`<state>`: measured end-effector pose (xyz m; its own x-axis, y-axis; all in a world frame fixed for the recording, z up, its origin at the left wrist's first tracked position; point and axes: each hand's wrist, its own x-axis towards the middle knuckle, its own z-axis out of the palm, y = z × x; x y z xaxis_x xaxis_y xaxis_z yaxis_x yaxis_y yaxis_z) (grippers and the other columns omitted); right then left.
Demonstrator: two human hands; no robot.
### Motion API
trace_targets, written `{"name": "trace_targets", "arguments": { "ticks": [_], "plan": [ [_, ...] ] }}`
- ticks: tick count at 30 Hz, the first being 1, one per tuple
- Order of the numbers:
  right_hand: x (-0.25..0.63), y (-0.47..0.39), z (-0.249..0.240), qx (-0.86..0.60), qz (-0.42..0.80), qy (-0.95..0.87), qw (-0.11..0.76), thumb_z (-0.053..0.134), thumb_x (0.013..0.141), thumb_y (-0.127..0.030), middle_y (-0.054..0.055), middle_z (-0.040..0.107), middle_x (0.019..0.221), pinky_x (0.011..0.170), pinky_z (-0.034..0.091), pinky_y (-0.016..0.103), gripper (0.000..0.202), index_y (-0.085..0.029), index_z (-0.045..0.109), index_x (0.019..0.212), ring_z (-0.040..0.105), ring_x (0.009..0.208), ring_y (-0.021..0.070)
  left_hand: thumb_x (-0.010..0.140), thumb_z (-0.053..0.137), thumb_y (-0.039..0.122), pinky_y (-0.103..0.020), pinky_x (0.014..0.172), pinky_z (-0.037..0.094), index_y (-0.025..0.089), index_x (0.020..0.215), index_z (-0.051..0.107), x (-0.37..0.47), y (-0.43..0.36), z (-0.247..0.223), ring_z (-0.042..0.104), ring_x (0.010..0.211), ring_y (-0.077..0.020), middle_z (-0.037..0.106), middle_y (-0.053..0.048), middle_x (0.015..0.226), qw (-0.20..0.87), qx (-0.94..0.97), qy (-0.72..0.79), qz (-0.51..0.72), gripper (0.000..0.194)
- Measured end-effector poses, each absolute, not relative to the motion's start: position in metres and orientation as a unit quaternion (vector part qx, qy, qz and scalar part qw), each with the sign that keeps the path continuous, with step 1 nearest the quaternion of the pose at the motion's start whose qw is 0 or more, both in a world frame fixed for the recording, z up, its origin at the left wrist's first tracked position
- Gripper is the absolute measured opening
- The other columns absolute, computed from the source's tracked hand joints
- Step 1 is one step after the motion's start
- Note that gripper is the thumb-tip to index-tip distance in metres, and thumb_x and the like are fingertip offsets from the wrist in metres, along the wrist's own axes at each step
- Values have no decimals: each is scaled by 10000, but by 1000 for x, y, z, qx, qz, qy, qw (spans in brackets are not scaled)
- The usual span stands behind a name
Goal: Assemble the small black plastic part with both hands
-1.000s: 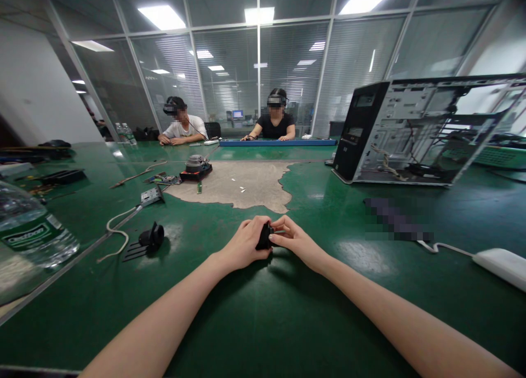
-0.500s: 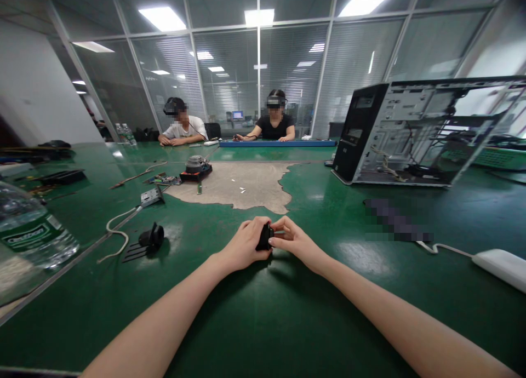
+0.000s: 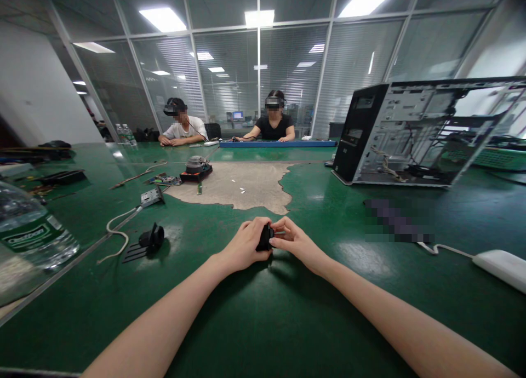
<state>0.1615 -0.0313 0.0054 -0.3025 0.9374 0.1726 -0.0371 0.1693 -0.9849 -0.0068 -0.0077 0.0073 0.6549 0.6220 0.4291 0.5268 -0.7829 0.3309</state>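
A small black part (image 3: pixel 264 239), its exact kind not clear, is held between my two hands just above the green table (image 3: pixel 263 323). My left hand (image 3: pixel 245 243) wraps round its left side, with fingers closed over the top and thumb underneath. From the right, the fingertips of my right hand (image 3: pixel 292 240) pinch its edge. Much of the part is hidden behind the fingers. To the left on the table lies a black plastic piece (image 3: pixel 152 238) with a round collar and several flat prongs.
An opened computer case (image 3: pixel 361 134) stands at right, near a white power strip (image 3: pixel 499 268). At left are a water bottle (image 3: pixel 35 227), a metal bracket (image 3: pixel 152 196) with a grey cable and a cooling fan (image 3: pixel 196 169). Two people sit across the table.
My hands and the black part stay almost still. Across the table, the person in black has shifted the head and one hand slightly.
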Motion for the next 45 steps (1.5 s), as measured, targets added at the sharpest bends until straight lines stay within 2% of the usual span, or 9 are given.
{"name": "trace_targets", "arguments": {
  "ticks": [4, 8, 14, 18, 22, 29, 33, 38, 45],
  "plan": [
    [159, -30, 5, -393, 514, -605, 465, 627, 672, -321, 5, 554, 870, 805, 420, 348, 261, -209, 476, 853, 552, 846, 151, 661, 598, 249, -387, 899, 325, 228, 1134, 289, -7, -8, 7, 450, 1026, -212, 456, -50, 1077, 89, 905, 316, 269, 565],
    [159, -30, 5, -423, 498, -605, 455, 626, 671, -321, 26, 554, 912, 847, 396, 361, 283, -199, 496, 891, 534, 900, 163, 653, 602, 237, -386, 907, 319, 230, 1121, 303, -8, -8, 8, 448, 1034, -211, 457, -49, 1082, 91, 905, 317, 268, 555],
    [161, -33, 8, -375, 536, -606, 453, 670, 628, -257, 7, 551, 919, 794, 424, 338, 318, -214, 452, 855, 555, 860, 152, 653, 593, 224, -391, 900, 323, 237, 1113, 305, -7, -8, 8, 462, 1017, -210, 464, -41, 1068, 94, 905, 316, 270, 543],
    [159, -32, 7, -382, 525, -603, 463, 639, 664, -295, 0, 555, 875, 800, 422, 337, 266, -210, 448, 828, 553, 847, 143, 655, 596, 237, -393, 901, 322, 234, 1116, 304, -7, -9, 8, 458, 1021, -212, 460, -44, 1072, 94, 904, 315, 274, 546],
    [159, -30, 5, -413, 506, -606, 453, 634, 666, -325, 9, 547, 880, 814, 421, 351, 300, -204, 470, 886, 547, 852, 150, 653, 593, 236, -390, 902, 322, 235, 1113, 306, -7, -8, 8, 457, 1021, -210, 461, -42, 1066, 97, 903, 316, 274, 543],
    [160, -33, 9, -376, 535, -612, 445, 668, 633, -282, 7, 557, 906, 796, 430, 344, 318, -215, 453, 859, 551, 870, 157, 652, 590, 223, -389, 899, 322, 239, 1111, 300, -7, -9, 9, 460, 1016, -207, 462, -39, 1068, 99, 904, 315, 270, 543],
    [159, -32, 7, -381, 522, -609, 460, 631, 673, -310, 0, 562, 875, 810, 422, 341, 255, -208, 451, 822, 551, 859, 146, 656, 595, 231, -386, 901, 324, 235, 1116, 298, -7, -10, 10, 457, 1017, -207, 460, -41, 1065, 95, 904, 318, 270, 547],
    [158, -28, 3, -408, 506, -609, 454, 613, 687, -319, 17, 552, 893, 811, 419, 353, 281, -203, 472, 900, 546, 856, 152, 656, 600, 236, -383, 908, 320, 227, 1122, 302, -7, -9, 9, 449, 1025, -209, 458, -47, 1072, 90, 904, 320, 268, 553],
    [162, -31, 6, -367, 533, -616, 449, 677, 621, -275, 12, 557, 921, 797, 426, 340, 329, -211, 461, 861, 552, 868, 156, 648, 591, 212, -391, 904, 321, 234, 1117, 302, -7, -9, 9, 457, 1021, -210, 457, -44, 1082, 96, 906, 318, 263, 551]
  ]
}}
